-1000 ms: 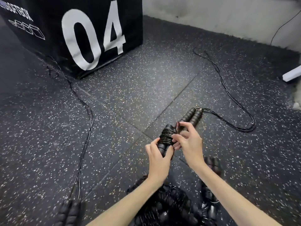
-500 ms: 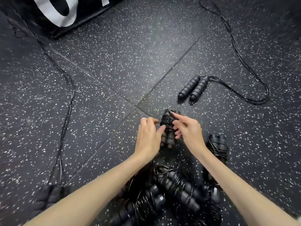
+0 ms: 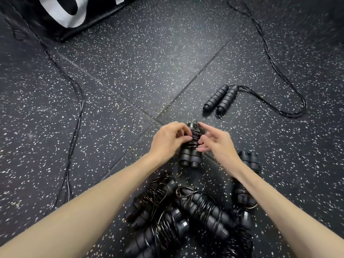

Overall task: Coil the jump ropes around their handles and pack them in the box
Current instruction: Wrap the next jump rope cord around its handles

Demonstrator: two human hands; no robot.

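Observation:
A coiled black jump rope point(image 3: 191, 155), its cord wound round its paired handles, is held upright just above the speckled floor. My left hand point(image 3: 167, 140) grips the wound part from the left. My right hand point(image 3: 216, 142) pinches the cord's end at the top right of the coil. Several coiled ropes point(image 3: 186, 215) lie in a pile near my forearms. An uncoiled rope with its two handles point(image 3: 219, 98) side by side lies further off to the right, its cord trailing away. No packing box is identifiable.
A large black box with white digits point(image 3: 70, 13) stands at the top left. A long loose cord point(image 3: 78, 101) runs down the left side of the floor. Another coiled rope point(image 3: 249, 161) lies under my right wrist.
The view has tilted downward across the frames. My hands have carried the coiled rope lower, toward the pile, and my right fingers have shifted on the cord's end.

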